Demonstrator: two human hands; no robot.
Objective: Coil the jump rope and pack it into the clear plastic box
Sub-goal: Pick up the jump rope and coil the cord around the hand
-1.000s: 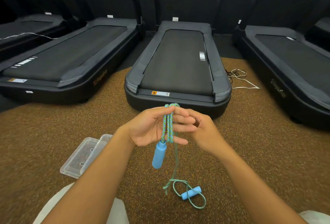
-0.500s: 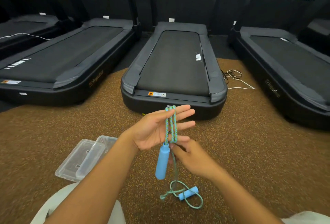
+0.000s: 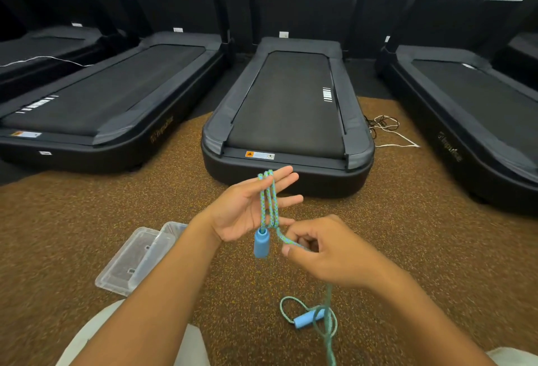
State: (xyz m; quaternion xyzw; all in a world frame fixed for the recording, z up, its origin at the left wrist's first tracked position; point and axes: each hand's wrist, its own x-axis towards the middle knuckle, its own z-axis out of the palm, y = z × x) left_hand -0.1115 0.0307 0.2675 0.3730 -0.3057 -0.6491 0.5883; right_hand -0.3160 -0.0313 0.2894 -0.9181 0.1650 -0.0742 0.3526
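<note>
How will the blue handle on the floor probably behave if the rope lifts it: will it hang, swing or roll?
The floor handle looks round and smooth, so it may roll on the carpet. The jump rope seems floppy: it drapes over the left hand, so the handle would probably dangle and swing, like the upper handle.

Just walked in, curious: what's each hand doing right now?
Left hand: open, fingers straight, jump rope looped over them.
Right hand: closed, pinching the rope's loose run.
</note>
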